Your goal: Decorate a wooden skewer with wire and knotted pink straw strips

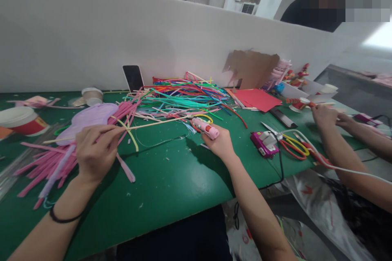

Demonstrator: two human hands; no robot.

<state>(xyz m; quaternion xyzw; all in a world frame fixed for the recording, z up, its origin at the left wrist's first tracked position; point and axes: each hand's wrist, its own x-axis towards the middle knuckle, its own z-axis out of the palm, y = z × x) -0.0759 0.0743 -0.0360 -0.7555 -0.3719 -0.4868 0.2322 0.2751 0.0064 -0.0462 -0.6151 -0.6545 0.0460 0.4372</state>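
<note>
My left hand [98,151] pinches a thin pale wooden stick [159,123] between thumb and fingers. One stretch of stick runs right, its far end meeting or passing behind a pink tube-shaped piece [206,128]. My right hand [219,142] is closed round that piece, which has a pale round end and a small red spot; its exact kind is unclear. Beneath my left hand lie pink pipe cleaners [45,167] and a flat lilac piece [92,118]. A yellow-green strip [134,140] hangs by my left fingertips. Thin clear thread curves over the green table [180,195].
A heap of coloured pipe cleaners [186,98] lies against the partition [122,28], near a phone [133,77]. Paper cups [23,120] stand left. Red sheets [257,98], scissors [294,144] and a purple power block [265,144] with cables lie right, near a co-worker's hands [326,116].
</note>
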